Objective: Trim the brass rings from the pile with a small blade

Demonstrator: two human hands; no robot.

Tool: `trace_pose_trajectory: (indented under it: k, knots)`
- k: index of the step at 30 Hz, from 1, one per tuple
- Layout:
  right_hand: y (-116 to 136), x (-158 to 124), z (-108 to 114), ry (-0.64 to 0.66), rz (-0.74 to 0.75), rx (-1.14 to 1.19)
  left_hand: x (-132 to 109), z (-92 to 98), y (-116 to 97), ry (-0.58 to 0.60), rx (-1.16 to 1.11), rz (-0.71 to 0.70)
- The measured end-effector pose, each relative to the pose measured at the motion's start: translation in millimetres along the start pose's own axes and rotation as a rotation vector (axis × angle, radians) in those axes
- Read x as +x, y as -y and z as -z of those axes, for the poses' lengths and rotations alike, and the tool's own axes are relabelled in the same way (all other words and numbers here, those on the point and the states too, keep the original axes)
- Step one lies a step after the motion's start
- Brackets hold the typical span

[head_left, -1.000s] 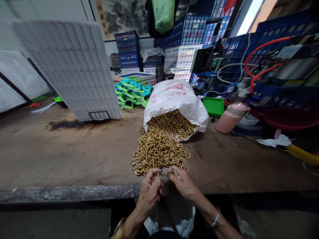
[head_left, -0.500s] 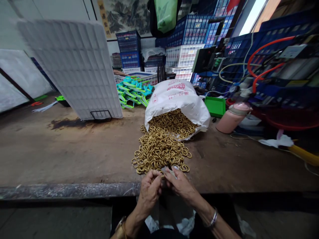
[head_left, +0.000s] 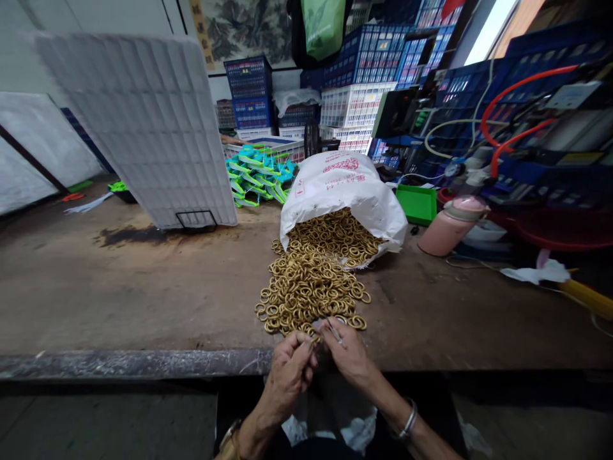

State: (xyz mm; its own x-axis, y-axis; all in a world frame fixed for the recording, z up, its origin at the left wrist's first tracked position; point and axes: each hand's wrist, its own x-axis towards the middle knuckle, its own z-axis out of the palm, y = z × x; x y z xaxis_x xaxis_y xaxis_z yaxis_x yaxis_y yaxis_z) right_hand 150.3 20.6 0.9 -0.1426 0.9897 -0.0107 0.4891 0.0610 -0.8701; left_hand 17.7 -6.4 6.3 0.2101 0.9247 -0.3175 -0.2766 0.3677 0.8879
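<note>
My left hand [head_left: 288,369] is closed, with a small gold ring [head_left: 315,339] pinched between thumb and fingertips. Close beside it, my right hand [head_left: 348,350] is closed around a thin, flat metal blade [head_left: 336,333]; the fingers cover much of it, so its exact kind is unclear. Just beyond both hands lies a loose pile of gold rings [head_left: 311,287]. The pile runs back into the mouth of a white woven sack [head_left: 335,185] lying on its side with red print, and more rings show inside.
On the wooden table [head_left: 119,300] stands a tall white ribbed panel [head_left: 148,128] at left. Green and turquoise plastic pieces [head_left: 258,176] are heaped behind. To the right are a green tray [head_left: 416,204], a pink bottle [head_left: 453,223] and equipment with an orange hose [head_left: 498,102].
My right hand has turned slightly, so the blade shows narrower. The ring at my left fingertips is now easier to see. The whole view has shifted a little.
</note>
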Motion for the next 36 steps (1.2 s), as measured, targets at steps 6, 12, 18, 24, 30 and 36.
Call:
trace_pose_trajectory:
  k: [6, 12, 18, 24, 30, 36]
  knots:
    - [-3.8, -12.3, -2.4, 0.112, 0.139, -0.384, 2.0, 0.2, 0.7, -0.032, -0.044, -0.012]
    - [1.4, -13.2, -6.0, 0.151, 0.125, -0.541, -0.6, -0.6, -1.7, -0.088, 0.024, -0.046]
    - [-13.0, -7.2, 11.6, 0.043, 0.015, -0.688, -16.8, -2.5, -7.5, 0.015, -0.002, -0.011]
    - [-37.1, 3.6, 54.9, -0.213, -0.139, -0.736, -15.9, -1.3, -8.6, 0.067, -0.289, 0.088]
    - [-52.7, 8.4, 59.9, -0.207, -0.196, -0.791, -9.3, 2.7, -1.2, 0.073, -0.362, 0.111]
    - [-50.8, 9.5, 55.7, -0.218, -0.191, -0.805, -7.3, 5.8, -2.0, 0.144, -0.485, 0.190]
